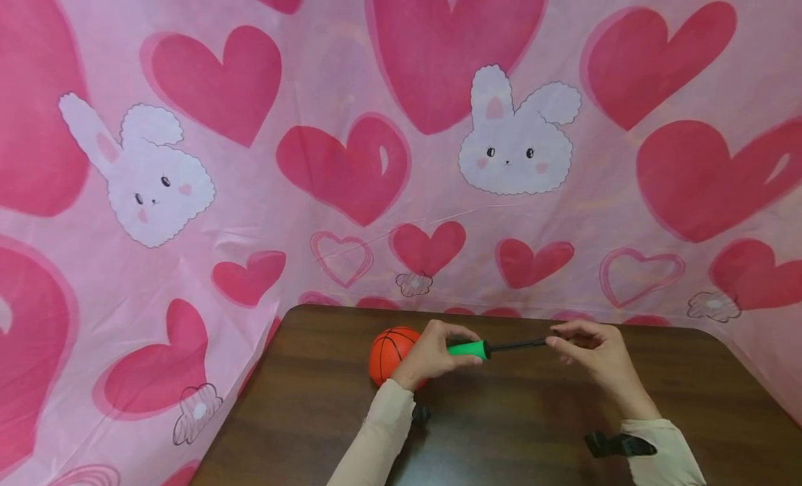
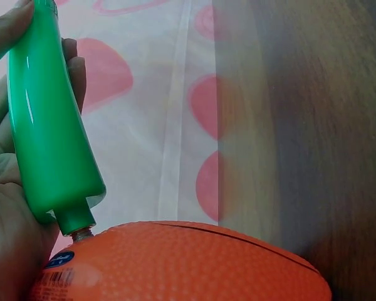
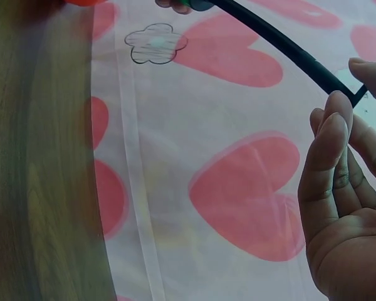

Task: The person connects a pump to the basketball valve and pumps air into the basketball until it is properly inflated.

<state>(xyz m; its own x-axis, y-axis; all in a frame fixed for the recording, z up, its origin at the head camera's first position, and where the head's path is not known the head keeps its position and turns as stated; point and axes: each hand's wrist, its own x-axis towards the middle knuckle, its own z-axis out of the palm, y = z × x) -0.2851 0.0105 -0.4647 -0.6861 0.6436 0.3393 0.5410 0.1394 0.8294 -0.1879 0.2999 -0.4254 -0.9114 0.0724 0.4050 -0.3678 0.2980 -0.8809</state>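
A small orange basketball (image 1: 387, 354) with black lines sits toward the table's far side, partly behind my left wrist. My left hand (image 1: 431, 354) grips the green barrel (image 2: 53, 125) of a hand pump just right of the ball. In the left wrist view, the barrel's narrow tip and a short metal needle (image 2: 81, 234) meet the ball's surface, near a blue label and barcode. From the barrel's other end a black plunger rod (image 1: 516, 345) extends to the right. My right hand (image 1: 598, 354) pinches the handle at the rod's end between thumb and fingers.
Beneath is a dark brown wooden table (image 1: 301, 416) with rounded far corners. A pink cloth (image 1: 438, 186) printed with hearts and bunnies hangs behind it and along the left. Black straps (image 1: 617, 444) sit at both wrists.
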